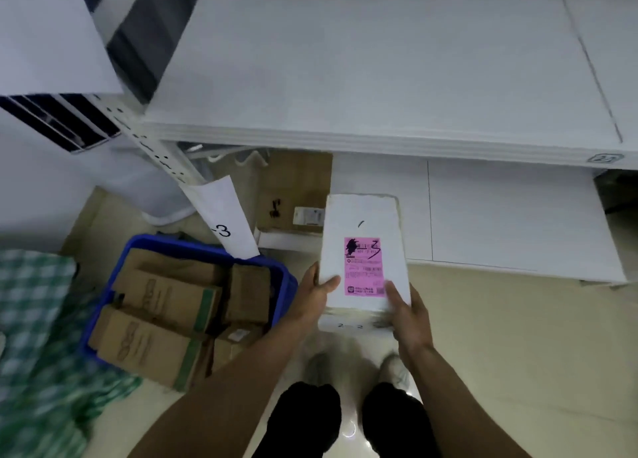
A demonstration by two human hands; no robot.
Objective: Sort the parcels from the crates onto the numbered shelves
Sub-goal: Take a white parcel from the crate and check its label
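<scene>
Pale floor tiles (500, 337) underfoot, L hand (316, 295) at 7 & R hand (409, 314) at 5 grip the white parcel (362, 223) by its near end, thumbs pressed on top, long axis 6-to-12 toward the lower shelf (500, 216) at 12, blue crate (193, 242) at 9.

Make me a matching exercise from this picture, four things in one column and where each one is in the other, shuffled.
1 white parcel
2 blue crate
3 paper sign
4 green checked cloth

A by the shelf post
B held by left hand and right hand
C holding brown cardboard boxes
D lying far left

Pairs: 1-B, 2-C, 3-A, 4-D
</scene>
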